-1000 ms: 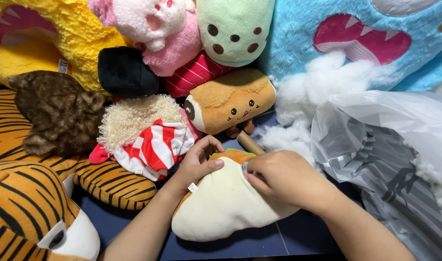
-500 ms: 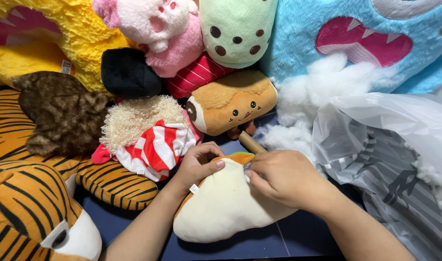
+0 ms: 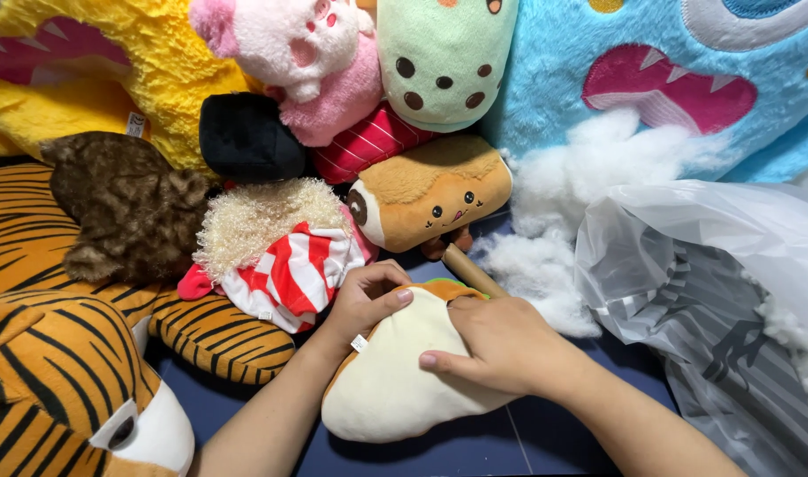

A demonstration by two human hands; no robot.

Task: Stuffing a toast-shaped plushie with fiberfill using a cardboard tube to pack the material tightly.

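Observation:
A cream plush toy [image 3: 395, 389] with an orange and green top lies low in the middle of the head view on a dark blue surface. My left hand [image 3: 364, 300] grips its upper left edge, thumb laid over the top. My right hand [image 3: 496, 340] presses on its upper right side, fingers curled at the opening. A wooden stick [image 3: 470, 268] pokes out from behind my right hand, pointing up toward a tan toast-shaped plush [image 3: 430, 199]. The stick's lower end is hidden by my right hand.
Loose white stuffing [image 3: 589, 203] lies right of the stick beside a clear plastic bag [image 3: 713, 274]. A striped tiger plush [image 3: 59, 353] fills the left. A curly doll in red and white stripes [image 3: 276, 256], a brown plush [image 3: 125, 208], a pink plush [image 3: 311, 62], a green plush [image 3: 443, 57], a blue monster plush [image 3: 669, 71] crowd the back.
My right hand has slid slightly down over the cream plush and my left thumb now lies across its top. The view has shifted a little; the toys have not moved.

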